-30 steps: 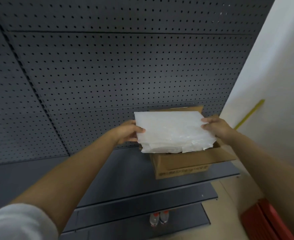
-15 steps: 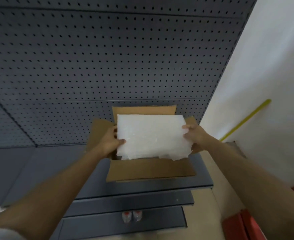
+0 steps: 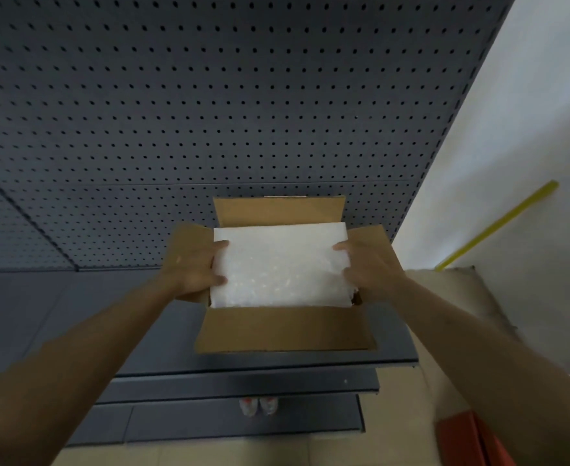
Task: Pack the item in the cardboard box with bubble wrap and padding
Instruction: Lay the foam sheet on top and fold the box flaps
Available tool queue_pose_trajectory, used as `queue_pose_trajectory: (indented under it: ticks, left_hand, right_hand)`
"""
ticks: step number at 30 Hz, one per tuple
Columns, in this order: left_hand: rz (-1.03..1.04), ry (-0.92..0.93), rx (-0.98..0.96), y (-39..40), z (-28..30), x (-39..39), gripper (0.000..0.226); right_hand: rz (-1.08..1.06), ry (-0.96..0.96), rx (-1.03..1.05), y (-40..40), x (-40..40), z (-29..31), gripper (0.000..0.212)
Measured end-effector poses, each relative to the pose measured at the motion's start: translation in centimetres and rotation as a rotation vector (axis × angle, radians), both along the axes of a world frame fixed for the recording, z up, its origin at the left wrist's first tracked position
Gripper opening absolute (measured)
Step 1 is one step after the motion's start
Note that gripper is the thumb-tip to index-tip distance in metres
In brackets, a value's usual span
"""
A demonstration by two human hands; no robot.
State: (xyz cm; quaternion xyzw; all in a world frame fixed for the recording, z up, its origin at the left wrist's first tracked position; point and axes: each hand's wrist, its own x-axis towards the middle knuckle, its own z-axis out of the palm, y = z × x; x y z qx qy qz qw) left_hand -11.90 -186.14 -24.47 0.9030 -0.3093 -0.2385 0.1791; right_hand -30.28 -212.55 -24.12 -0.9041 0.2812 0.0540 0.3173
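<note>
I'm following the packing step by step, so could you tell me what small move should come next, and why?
Probably press the bubble wrap straight down into the cardboard box. The left hand and right hand grip its two side edges, it sits level with the box opening, and all four flaps stand open, so nothing seems to block it.

Dim, soft lighting — wall (image 3: pixel 529 95) at 2 o'clock glowing brightest; edges bending wide-angle, forearms blurring toward 6 o'clock.
</note>
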Motion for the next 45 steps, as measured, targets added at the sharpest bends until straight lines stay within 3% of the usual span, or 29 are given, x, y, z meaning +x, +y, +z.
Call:
queue_pose_trajectory:
  ticks: [3,8,13,15,20,31,35,38,41,45]
  left_hand:
    - [-0.039,0.063,0.132,-0.4,0.2,1.1,0.087]
    - [-0.066,-0.023,0.318,-2.5,0.4,1.4,0.092]
    - [-0.246,-0.281,0.654,-3.9,1.3,0.2,0.104]
    - [-0.314,-0.350,0.693,-4.2,1.4,0.0,0.113]
    - [-0.417,-0.308,0.738,-5.4,0.4,0.8,0.139]
    - [-0.501,-0.370,0.835,-5.6,-2.6,1.1,0.132]
    - [-0.505,-0.340,0.856,-5.9,-2.4,1.4,0.132]
    - [-0.521,-0.316,0.875,-6.3,-1.9,1.6,0.133]
    - [-0.564,-0.289,0.878,-7.1,-1.4,1.9,0.137]
    - [-0.570,-0.182,0.813,-8.4,-1.6,2.7,0.142]
  right_hand:
    - [0.080,0.118,-0.051,-0.2,0.6,0.8,0.060]
    - [0.165,0.290,-0.285,0.7,2.0,0.4,0.064]
    - [0.309,0.525,-0.556,1.3,2.8,0.0,0.072]
    - [0.389,0.570,-0.617,1.4,3.4,0.4,0.084]
    - [0.532,0.583,-0.558,1.3,5.2,0.3,0.130]
    - [0.546,0.464,-0.652,0.6,4.6,-3.7,0.098]
    - [0.579,0.490,-0.583,0.4,4.9,-4.4,0.118]
    - [0.577,0.566,-0.411,-0.2,5.6,-3.4,0.135]
    - [0.537,0.614,-0.208,-0.7,7.0,-1.3,0.140]
    - [0.524,0.635,-0.202,-1.2,8.6,-1.7,0.145]
